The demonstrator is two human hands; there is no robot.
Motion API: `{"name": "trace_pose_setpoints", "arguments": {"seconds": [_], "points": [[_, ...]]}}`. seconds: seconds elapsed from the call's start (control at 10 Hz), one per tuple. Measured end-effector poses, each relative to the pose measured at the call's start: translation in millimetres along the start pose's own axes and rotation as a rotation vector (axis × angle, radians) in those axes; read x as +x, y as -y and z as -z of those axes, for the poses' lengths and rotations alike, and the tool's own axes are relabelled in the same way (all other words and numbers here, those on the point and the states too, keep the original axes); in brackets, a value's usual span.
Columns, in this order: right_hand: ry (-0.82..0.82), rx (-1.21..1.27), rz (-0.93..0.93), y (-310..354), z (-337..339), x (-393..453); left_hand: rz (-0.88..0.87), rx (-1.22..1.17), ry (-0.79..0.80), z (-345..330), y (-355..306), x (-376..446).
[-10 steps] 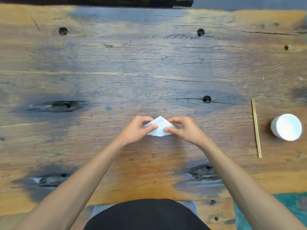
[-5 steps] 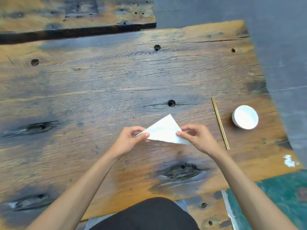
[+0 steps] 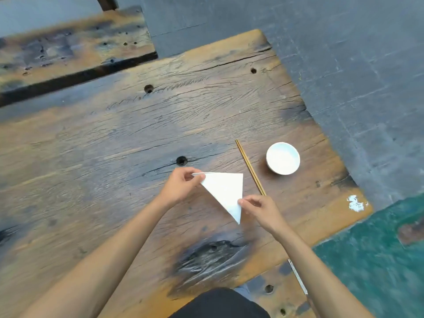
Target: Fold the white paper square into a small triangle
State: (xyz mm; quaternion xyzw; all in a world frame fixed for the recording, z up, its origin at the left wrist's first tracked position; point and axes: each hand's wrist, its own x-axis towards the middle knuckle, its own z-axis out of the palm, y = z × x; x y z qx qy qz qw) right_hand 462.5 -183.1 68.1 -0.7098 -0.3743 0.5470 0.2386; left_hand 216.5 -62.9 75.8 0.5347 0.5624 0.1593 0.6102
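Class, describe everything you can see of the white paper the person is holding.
The paper is plain white, thin, and folded into a triangle with crisp edges. It is held above the wooden table. The left hand pinches its upper-left corner; the right hand pinches near its lower tip. Its top edge shows layered sheets.

paper (image 3: 226,191): white, matt; table (image 3: 114,145): rough weathered wood; bowl (image 3: 283,157): glossy

chopsticks (image 3: 250,167) and white bowl (image 3: 283,161) just right of hands, bare wooden table (image 3: 96,145) left
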Motion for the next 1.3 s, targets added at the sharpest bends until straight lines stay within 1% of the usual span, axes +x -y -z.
{"name": "trace_pose_setpoints", "arguments": {"seconds": [0.1, 0.3, 0.5, 0.7, 0.8, 1.0, 1.1, 1.2, 1.3], "points": [[-0.054, 0.068, -0.099, -16.9, 6.6, 8.7, 0.004, 0.117, 0.043, -17.6, -7.1, 28.0], [-0.102, 0.072, -0.214, -43.0, 0.9, 31.0, 0.055, 0.347, 0.022, -43.0, 6.0, 75.9], [-0.118, -0.047, -0.279, -56.5, -6.9, 52.1, 0.041, 0.512, 0.011, -51.4, 24.1, 99.7], [-0.127, -0.208, -0.331, -64.5, -4.5, 61.9, -0.024, 0.635, 0.01, -54.1, 33.2, 112.8], [-0.141, -0.33, -0.33, -65.6, -2.2, 61.1, -0.06, 0.643, -0.036, -50.5, 37.7, 116.6], [-0.134, -0.371, -0.328, -62.5, -0.5, 62.4, -0.033, 0.588, -0.131, -42.7, 40.5, 124.2], [-0.139, -0.373, -0.323, -60.0, -1.2, 60.4, -0.046, 0.629, -0.089, -40.0, 37.9, 123.3], [-0.162, -0.378, -0.287, -52.0, -2.3, 56.5, -0.079, 0.593, -0.123, -37.3, 33.2, 116.8], [-0.264, -0.503, -0.126, -40.2, -1.7, 53.3, -0.161, 0.65, -0.128, -28.1, 27.2, 105.1]]}}
